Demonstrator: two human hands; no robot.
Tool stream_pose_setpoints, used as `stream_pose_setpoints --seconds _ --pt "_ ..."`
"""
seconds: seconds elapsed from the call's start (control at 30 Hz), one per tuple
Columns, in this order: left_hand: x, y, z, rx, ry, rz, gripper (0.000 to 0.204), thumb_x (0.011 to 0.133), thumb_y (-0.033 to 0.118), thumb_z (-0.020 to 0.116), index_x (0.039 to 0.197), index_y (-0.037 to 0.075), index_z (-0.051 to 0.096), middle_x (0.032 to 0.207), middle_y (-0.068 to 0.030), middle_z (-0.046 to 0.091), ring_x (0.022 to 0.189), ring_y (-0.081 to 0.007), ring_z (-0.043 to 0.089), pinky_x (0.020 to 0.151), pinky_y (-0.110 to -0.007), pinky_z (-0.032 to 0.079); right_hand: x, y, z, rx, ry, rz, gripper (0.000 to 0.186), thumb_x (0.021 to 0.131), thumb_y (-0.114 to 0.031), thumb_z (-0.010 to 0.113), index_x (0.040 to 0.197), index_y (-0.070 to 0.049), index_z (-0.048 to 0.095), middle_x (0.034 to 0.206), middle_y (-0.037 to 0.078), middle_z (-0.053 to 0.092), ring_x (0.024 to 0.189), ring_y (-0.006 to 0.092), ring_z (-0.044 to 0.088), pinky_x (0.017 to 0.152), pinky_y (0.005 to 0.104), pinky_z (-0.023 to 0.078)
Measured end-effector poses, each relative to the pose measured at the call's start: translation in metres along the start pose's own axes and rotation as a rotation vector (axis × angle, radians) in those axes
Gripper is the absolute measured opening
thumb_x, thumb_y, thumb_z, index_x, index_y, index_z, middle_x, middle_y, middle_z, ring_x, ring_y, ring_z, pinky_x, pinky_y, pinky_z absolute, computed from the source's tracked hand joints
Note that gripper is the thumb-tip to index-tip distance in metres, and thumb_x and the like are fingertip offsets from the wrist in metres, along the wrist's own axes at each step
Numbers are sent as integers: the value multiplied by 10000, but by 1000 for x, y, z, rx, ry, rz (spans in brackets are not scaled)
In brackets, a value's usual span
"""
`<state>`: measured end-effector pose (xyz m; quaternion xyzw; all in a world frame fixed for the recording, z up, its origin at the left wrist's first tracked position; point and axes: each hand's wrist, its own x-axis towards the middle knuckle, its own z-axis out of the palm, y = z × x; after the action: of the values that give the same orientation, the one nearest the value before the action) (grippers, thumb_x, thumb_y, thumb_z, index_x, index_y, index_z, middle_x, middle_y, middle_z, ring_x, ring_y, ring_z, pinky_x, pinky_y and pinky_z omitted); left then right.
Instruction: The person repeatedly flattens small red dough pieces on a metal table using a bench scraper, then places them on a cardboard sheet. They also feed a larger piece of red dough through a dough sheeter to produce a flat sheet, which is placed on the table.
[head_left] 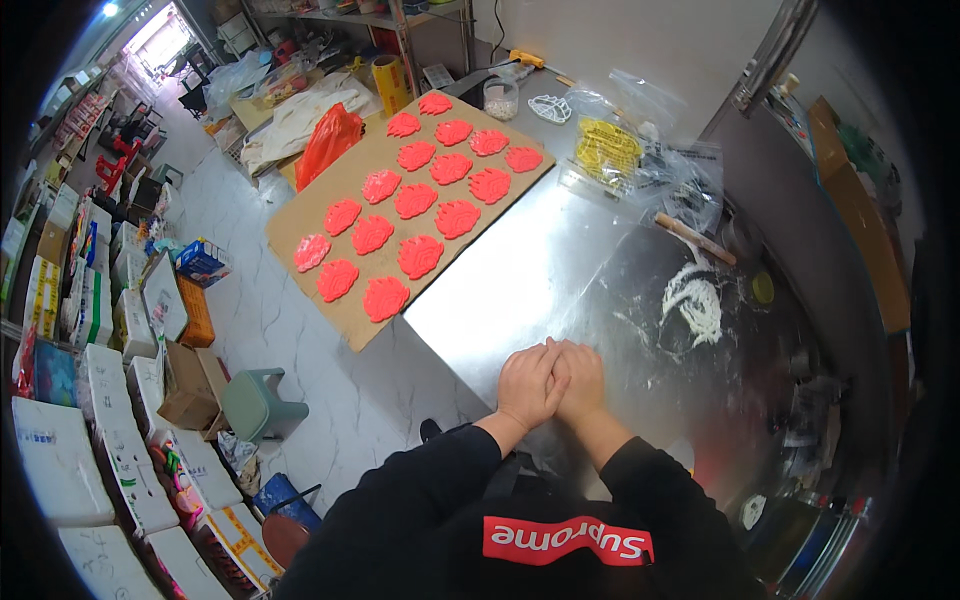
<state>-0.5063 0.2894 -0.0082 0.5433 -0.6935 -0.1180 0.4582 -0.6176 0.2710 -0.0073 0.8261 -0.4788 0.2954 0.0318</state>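
The left hand (528,385) and right hand (581,380) are pressed together, fingers overlapping, over the near-left edge of a metal tabletop (500,290); the palms face each other out of sight, so whatever lies between them cannot be told. Beyond the hands to the left, well apart from them, seventeen flat, embossed red shapes (414,200) lie on one brown cardboard sheet (345,328), set out in three slanting rows of five plus a short row of two at the far side. The sheet's left part and near corner reach past the tabletop edge, above the marbled floor (350,400); what bears that overhang is hidden beneath it. Between hands and sheet runs a bright stretch of bare metal, its surface partly washed out by glare. Right of the hands and farther off is a smeared patch of white powder (695,305), with one wooden rod (696,239) just beyond it and one small, round, yellow-green item (763,288) beside it, too dim to identify. Past these, clear plastic bags (690,185) overlap too much to count, near a yellow bundle (606,150). Left of the hands, one green stool (262,403) stands on the floor. The dark fisheye rim cuts off the tabletop's right side.
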Motion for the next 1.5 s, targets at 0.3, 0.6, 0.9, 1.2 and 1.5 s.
stream_pose_setpoints --seconds 0.3,0.6,0.9,1.2,1.5 --pt "54 -56 41 -9 -62 -134 265 814 219 523 969 49 656 781 -127 648 724 -303 607 691 -414 465 47 51 50 172 -115 272 146 803 -215 533 759 -107 620 805 63 633 826 265 576 736 408 423" --pt "119 -84 59 -3 -249 -163 248 824 272 535 834 46 638 836 -152 630 819 -335 586 746 -453 455 79 79 76 72 -88 483 248 844 -247 487 737 -76 631 791 136 635 772 348 574 708 464 436" --pt "87 -66 15 -446 -692 -433 664 972 470 324 1466 56 163 1353 -262 415 1248 -403 411 1033 -413 319 68 -1 -2 -28 -685 721 368 870 -374 470 935 -61 652 944 173 656 921 388 603 772 476 472" --pt "30 -34 -51 -168 -830 235 553 856 359 531 1288 19 465 1349 -204 437 1287 -352 371 1024 -497 309 9 -80 48 -120 -213 512 331 851 -354 519 1009 -90 641 1049 126 651 1007 328 590 845 443 447" --pt "71 -57 1 -236 -419 328 320 772 234 576 1015 28 605 1164 -161 566 1105 -325 521 939 -426 401 78 -35 45 -46 -185 557 321 852 -345 518 1006 -92 642 1068 122 647 1028 315 581 877 432 430"
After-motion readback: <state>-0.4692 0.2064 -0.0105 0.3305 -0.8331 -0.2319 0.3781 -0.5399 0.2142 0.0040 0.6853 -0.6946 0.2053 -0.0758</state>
